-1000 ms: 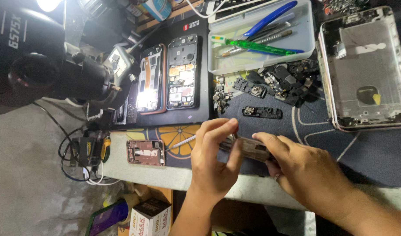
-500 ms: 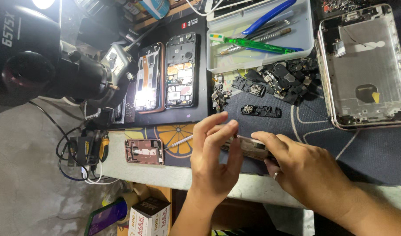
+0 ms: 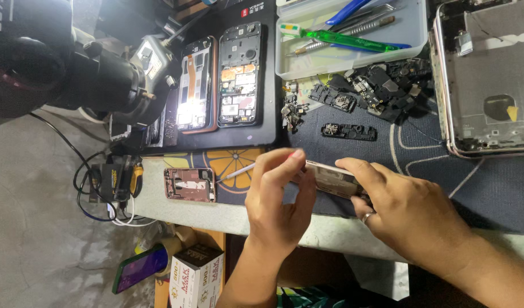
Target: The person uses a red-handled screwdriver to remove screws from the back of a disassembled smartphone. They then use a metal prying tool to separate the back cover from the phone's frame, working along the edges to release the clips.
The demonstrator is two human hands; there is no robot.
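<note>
Fingers of my right hand [image 3: 413, 214] were clamped around a small phone frame [image 3: 334, 179], held on edge just above the tabletop [image 3: 490, 188] with its dark blue patterned mat. My left hand [image 3: 280, 199] had its grip closed on a thin metal tool [image 3: 237, 172], pinched between thumb and forefinger near the frame's left end; the tool's tip pointed left, toward a rose-coloured phone chassis [image 3: 189, 185] that lay flat near the tabletop edge. A ring sat on one finger of my right hand.

Beyond my hands a narrow black part [image 3: 349, 132] lay alone on the mat, and behind it a heap of dark loose components [image 3: 376, 88]. Two opened phones [image 3: 219, 77] lay side by side on a black pad, the left one brightly lit, beside the black microscope body [image 3: 73, 74]. A clear tray [image 3: 353, 54] held a green-handled tool [image 3: 347, 41] and blue-handled ones. At far right lay a large silver device shell [image 3: 490, 80]. Below the tabletop stood a cardboard box [image 3: 196, 276].
</note>
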